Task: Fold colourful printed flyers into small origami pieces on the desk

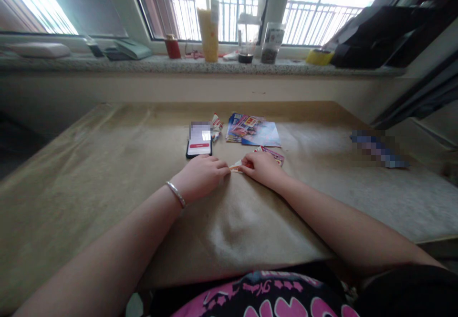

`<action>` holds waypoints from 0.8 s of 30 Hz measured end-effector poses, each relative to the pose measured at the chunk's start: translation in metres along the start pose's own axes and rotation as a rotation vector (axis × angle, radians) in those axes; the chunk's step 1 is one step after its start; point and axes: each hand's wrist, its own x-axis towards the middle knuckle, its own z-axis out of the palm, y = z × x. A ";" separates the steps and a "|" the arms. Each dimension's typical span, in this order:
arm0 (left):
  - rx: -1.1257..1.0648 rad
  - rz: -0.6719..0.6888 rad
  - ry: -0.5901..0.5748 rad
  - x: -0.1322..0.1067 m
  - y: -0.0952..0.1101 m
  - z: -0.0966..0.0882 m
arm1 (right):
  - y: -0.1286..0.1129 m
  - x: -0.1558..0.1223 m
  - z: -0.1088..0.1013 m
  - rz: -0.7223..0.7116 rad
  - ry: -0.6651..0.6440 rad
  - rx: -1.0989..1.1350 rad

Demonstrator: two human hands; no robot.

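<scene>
A small printed piece of paper [236, 166], white with red and orange, lies on the table between my hands and looks folded. My left hand [204, 174], with a silver bangle at the wrist, has its fingers closed on the paper's left end. From the other side, my right hand [264, 168] pinches the same paper with curled fingers. A pink and purple printed part [277, 157] shows beyond the right hand; whether it belongs to the same sheet is hidden. Just past the left hand a phone [200, 140] lies with its screen lit.
Several printed leaflets [259, 131] are stacked behind my hands. A small folded paper piece [216, 125] lies beside the phone. On the right of the tablecloth [107, 164] is a blurred blue item [379, 150]. Bottles and cups, including a tall yellow-filled cup [208, 33], line the windowsill.
</scene>
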 end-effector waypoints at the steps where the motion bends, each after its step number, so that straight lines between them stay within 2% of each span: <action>1: -0.009 -0.002 0.002 0.000 0.000 0.001 | 0.000 0.000 0.000 -0.004 0.004 -0.002; 6: -0.125 -0.018 0.060 0.000 -0.006 0.005 | 0.001 0.000 0.001 -0.014 0.013 0.002; 11: -0.160 -0.045 0.060 -0.001 -0.012 0.009 | 0.003 0.000 0.001 -0.034 0.026 -0.008; 16: -0.248 -0.266 0.091 0.004 -0.003 0.015 | 0.001 -0.001 -0.002 -0.094 0.028 -0.061; 20: -0.273 -0.386 0.127 0.012 0.009 0.021 | 0.000 -0.003 -0.002 -0.127 0.048 -0.100; 24: -0.293 -0.464 0.109 0.018 0.013 0.024 | 0.000 -0.003 0.000 -0.126 0.051 -0.112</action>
